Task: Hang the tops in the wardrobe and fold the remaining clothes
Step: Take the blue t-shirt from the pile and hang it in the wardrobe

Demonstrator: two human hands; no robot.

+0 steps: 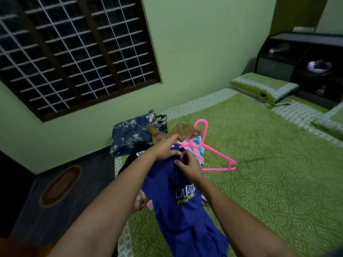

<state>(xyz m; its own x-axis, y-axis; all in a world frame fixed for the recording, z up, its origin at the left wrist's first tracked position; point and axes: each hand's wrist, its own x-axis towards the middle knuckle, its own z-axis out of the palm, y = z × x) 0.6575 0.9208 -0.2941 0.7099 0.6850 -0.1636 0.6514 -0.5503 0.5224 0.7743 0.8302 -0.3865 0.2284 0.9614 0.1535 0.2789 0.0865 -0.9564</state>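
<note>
Over the bed, head view: you are looking down at your two hands and a blue top.
Blue top: the blue top (178, 206) hangs from your hands and its bottom part lies on the green bed (269, 173), near the bed's left edge.
Pink hanger: the pink hanger (207, 151) has one arm tucked at the neck of the top; its other arm and hook stick out over the bed.
Left hand: your left hand (166, 148) has its fingers curled, pinching the top's neck next to the hanger.
Right hand: your right hand (187, 166) has its fingers bent on the same bunch of cloth, just beside the left hand.
How it will handle: the top looks light and floppy, so it may slip off. The hanger looks thin and stiff. Hold the cloth at the neck and shoulders, and hold the hanger near its hook.
Other clothes: a pile of clothes (133, 134) sits behind your hands, touching the top's far side.
Edges: the bed's left edge is close, with dark floor (37, 197) below it.
Open room: the bed is wide open on your right, up to the pillow (263, 86).
</note>
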